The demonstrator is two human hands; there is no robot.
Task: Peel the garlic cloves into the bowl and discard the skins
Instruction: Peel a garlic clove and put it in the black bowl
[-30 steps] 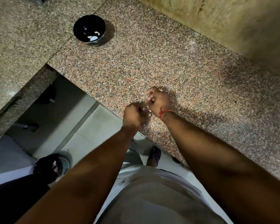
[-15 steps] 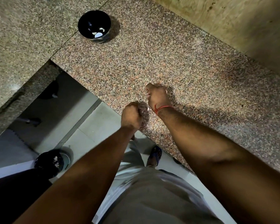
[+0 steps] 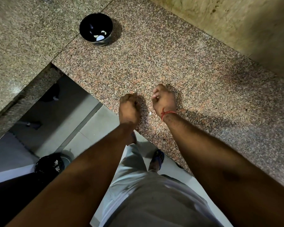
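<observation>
Black bin (image 3: pixel 49 164) on the floor at lower left, pale scraps inside. Black bowl (image 3: pixel 96 28) on the granite surface (image 3: pixel 195 79) up top, a few peeled garlic cloves (image 3: pixel 100 36) in it. Left hand (image 3: pixel 129 107) curled over the surface edge, contents hidden, cannot tell. Small white skin scrap (image 3: pixel 150 113) lies between the hands. Right hand (image 3: pixel 164 99) curled, pinching something pale at the fingertips (image 3: pixel 155 95), likely a garlic clove; red thread (image 3: pixel 166 113) on its wrist.
</observation>
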